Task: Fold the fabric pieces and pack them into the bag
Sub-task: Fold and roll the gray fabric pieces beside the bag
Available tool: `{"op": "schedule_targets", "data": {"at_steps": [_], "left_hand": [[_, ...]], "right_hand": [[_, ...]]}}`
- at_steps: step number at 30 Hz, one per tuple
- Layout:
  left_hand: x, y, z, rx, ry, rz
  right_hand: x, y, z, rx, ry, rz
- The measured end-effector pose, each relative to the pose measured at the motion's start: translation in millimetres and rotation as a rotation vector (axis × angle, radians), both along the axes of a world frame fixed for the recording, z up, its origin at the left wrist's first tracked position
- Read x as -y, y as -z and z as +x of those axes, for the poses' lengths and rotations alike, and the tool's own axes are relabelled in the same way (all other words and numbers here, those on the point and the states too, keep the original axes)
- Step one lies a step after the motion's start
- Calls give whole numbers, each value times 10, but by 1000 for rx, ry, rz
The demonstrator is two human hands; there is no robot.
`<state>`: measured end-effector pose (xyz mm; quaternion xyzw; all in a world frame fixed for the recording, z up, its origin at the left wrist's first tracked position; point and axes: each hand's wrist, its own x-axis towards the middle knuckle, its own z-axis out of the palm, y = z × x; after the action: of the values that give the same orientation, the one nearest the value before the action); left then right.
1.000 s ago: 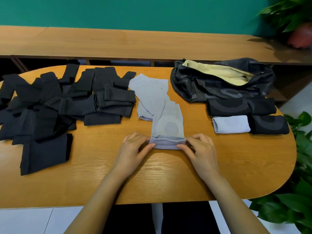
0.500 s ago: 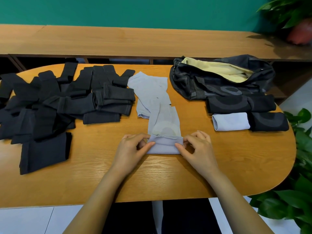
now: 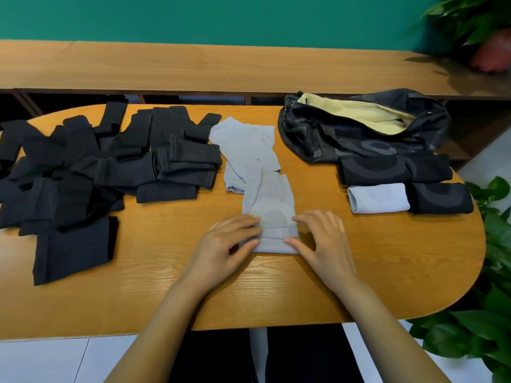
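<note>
A pale lilac fabric piece (image 3: 269, 205) lies lengthwise at the table's middle, its near end rolled up. My left hand (image 3: 224, 246) pinches the roll's left end, and my right hand (image 3: 323, 239) pinches its right end. More lilac fabric (image 3: 246, 150) lies flat just behind. A heap of black fabric pieces (image 3: 91, 167) covers the left of the table. The black bag (image 3: 359, 134) with a yellow lining lies open at the back right. In front of it lie a rolled lilac piece (image 3: 377, 197) and two rolled black pieces (image 3: 395, 168).
The oval wooden table (image 3: 387, 258) has bare wood in front of my hands and to the right. A long wooden bench (image 3: 221, 67) runs behind it. Green plants stand at the right edge (image 3: 492, 244) and far corner.
Both hands have rolled the near end of the lilac piece further away from me, so the roll is thicker and the flat part shorter.
</note>
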<state>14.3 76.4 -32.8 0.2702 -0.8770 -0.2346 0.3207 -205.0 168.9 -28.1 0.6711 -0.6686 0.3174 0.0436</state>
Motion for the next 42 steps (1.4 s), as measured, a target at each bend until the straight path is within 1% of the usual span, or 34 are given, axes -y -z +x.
{"op": "schedule_targets", "data": {"at_steps": [2,3,5,9,11,14,22,27,29,34,38,42], "left_hand": [[-2,3,-11,61,-21,19],[2,5,-16,76,-38,24],[9,7,-17,71,-68,29],[6,6,-8,43,-84,56],[9,2,-4,42,-82,64],[15,-7,-5,48,-71,77],[8,-17,-2,53,-59,92],[8,-17,5,82,-38,103],[7,-15,8,60,-54,109],[-11,-26,19,-5,-85,101],[-29,-68,24,-31,-99,109],[-39,-73,22,-59,-120,103]], "right_hand": [[-13,1,6,-59,-71,-69],[-15,5,8,-76,-112,-72],[-11,14,16,-78,-165,-2],[23,10,24,-36,-202,221],[37,11,20,-18,-212,277],[45,3,12,-15,-199,302],[44,9,13,-32,-138,205],[29,21,8,59,-83,143],[24,15,2,82,-83,129],[11,12,-3,63,-106,95],[22,-1,-7,91,-99,33],[-10,-56,34,150,-50,47]]}}
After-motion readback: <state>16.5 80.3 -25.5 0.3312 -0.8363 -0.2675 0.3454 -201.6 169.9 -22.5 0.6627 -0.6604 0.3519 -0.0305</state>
